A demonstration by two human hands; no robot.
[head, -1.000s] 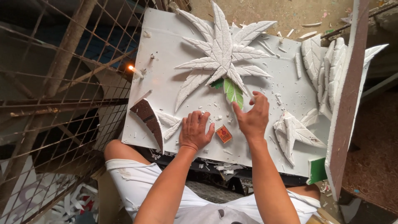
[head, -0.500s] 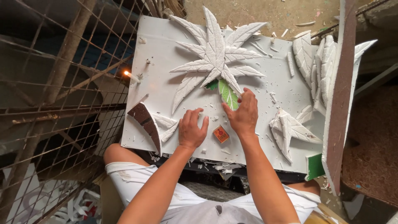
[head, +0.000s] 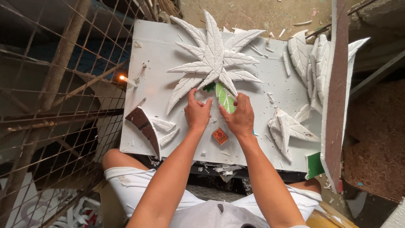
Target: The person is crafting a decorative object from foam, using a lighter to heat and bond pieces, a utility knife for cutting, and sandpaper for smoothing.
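- Left hand [head: 197, 113] lies open and flat on the white board [head: 158, 63].
- Right hand [head: 240, 117] pinches the green leaf [head: 225, 98], at 6 o'clock beneath the white foam leaf rosette [head: 215, 63].
- Hard pressing could likely snap the thin leaf.

Two bare forearms, entering from 6 o'clock and converging toward 12 o'clock. Left hand [head: 197, 113]: palm down, fingers extended toward 12, thumb spread toward 1 o'clock. Right hand [head: 239, 117]: palm down, fingers curled, pointing toward 11. Hands near, not touching.
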